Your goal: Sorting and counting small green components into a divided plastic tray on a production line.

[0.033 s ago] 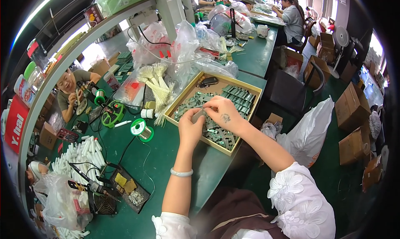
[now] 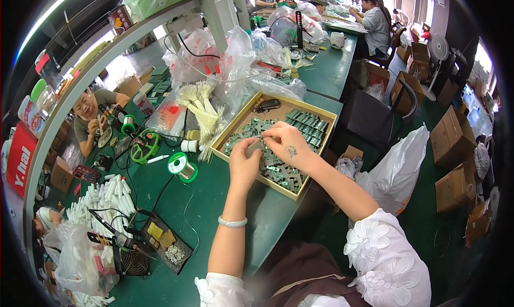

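Observation:
Over a shallow yellow-rimmed box, my two hands meet with their fingertips close together. My left hand pinches a small flat grey piece, mostly covered by the fingers; its exact kind is hard to make out. The fingers of my right hand are closed at the upper edge of that piece, and whatever lies between them is hidden. Loose small circuit boards lie scattered beneath my hands. Green circuit boards stand in neat rows at the box's far right. A dark oval object sits in its far corner.
Left of the box are a solder spool, a bundle of pale wires and a soldering iron on its stand. White tubes are heaped farther left. A co-worker sits across the bench. A black chair stands right.

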A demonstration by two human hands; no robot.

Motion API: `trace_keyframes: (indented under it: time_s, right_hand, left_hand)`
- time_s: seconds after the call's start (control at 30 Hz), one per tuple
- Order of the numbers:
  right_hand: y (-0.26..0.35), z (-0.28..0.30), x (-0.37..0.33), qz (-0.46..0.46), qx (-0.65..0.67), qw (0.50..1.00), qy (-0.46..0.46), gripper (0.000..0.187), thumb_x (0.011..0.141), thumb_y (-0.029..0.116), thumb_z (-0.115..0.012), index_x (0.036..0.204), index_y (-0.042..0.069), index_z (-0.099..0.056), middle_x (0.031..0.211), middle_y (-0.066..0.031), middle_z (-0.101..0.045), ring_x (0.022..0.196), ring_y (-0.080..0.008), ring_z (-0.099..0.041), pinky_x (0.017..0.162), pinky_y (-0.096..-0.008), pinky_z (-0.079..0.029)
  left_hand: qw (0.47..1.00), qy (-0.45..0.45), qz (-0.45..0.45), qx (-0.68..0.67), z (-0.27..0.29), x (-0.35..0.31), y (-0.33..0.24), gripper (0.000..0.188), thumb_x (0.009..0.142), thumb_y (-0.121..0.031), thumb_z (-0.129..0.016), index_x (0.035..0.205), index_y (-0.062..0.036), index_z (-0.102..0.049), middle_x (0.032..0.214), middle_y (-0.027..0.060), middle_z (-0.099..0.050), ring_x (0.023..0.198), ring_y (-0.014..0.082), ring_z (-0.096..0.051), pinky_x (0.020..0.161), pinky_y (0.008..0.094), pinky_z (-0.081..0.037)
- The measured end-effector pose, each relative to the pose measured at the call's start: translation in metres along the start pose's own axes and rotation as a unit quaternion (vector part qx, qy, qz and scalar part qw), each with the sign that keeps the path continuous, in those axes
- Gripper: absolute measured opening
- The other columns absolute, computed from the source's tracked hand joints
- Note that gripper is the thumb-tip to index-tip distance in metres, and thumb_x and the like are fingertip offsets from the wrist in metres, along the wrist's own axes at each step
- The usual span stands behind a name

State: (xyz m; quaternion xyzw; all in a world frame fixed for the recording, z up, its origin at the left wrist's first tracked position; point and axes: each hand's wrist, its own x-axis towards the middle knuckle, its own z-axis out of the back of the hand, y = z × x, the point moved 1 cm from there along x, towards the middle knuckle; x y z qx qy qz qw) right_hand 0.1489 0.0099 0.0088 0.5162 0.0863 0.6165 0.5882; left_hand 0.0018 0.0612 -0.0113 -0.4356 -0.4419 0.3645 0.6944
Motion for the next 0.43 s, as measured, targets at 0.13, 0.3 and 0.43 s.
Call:
trace_keyframes:
  time_s: [0.13, 0.3, 0.43]
  right_hand:
    - [0.007, 0.003, 0.001, -0.012, 0.028, 0.999, 0.023, 0.020, 0.078, 0.013, -0.065, 0.091, -0.001, -0.069, 0.078, -0.0155, -0.068, 0.070, -0.0228, -0.067, 0.067, -0.0309, -0.052]
    - [0.012, -0.002, 0.001, -0.046, 0.053, 0.997, 0.025, 0.016, 0.078, 0.013, -0.066, 0.086, 0.000, -0.071, 0.071, -0.0133, -0.069, 0.064, -0.0197, -0.068, 0.063, -0.0292, -0.052]
    - [0.012, -0.007, -0.003, -0.068, 0.054, 0.996, 0.005, 0.016, 0.077, 0.015, -0.068, 0.086, 0.002, -0.072, 0.073, -0.0137, -0.070, 0.066, -0.0191, -0.069, 0.064, -0.0295, -0.053]
  left_hand:
    - [0.996, 0.009, 0.027, -0.085, 0.001, 0.002, 0.002, 0.023, 0.076, -0.003, -0.066, 0.098, 0.0020, -0.064, 0.081, 0.0058, -0.066, 0.068, 0.0106, -0.060, 0.062, 0.0247, -0.048]
    - [0.994, -0.015, 0.052, -0.094, 0.000, 0.000, -0.001, 0.016, 0.075, 0.000, -0.067, 0.090, 0.0037, -0.062, 0.077, 0.0032, -0.064, 0.066, 0.0092, -0.060, 0.061, 0.0214, -0.048]
    - [0.998, -0.051, 0.028, 0.003, 0.000, -0.004, -0.006, 0.019, 0.076, -0.005, -0.069, 0.094, 0.0013, -0.065, 0.077, 0.0024, -0.065, 0.066, 0.0077, -0.059, 0.061, 0.0207, -0.047]
